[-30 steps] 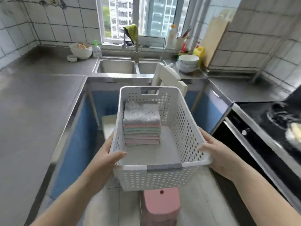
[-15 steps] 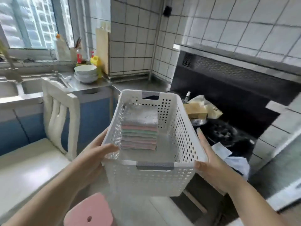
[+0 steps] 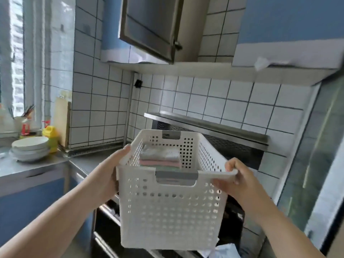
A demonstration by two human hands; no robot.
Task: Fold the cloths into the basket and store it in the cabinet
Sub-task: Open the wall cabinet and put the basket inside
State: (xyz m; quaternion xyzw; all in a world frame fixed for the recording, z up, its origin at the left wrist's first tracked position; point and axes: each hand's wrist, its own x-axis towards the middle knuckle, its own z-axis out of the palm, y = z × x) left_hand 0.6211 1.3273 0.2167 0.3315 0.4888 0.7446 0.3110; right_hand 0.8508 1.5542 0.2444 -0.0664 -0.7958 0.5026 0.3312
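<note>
From the head view, both hands hold a white perforated plastic basket [image 3: 172,207] up in the air, near the camera. The left hand [image 3: 108,176] grips its left rim; the right hand [image 3: 240,180] grips its right rim. Folded grey, pink and green cloths [image 3: 161,160] lie stacked inside. An open steel-framed wall cabinet door [image 3: 150,27] hangs above, farther off.

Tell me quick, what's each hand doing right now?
Left hand: shut on the basket's left rim.
Right hand: shut on the basket's right rim.
</note>
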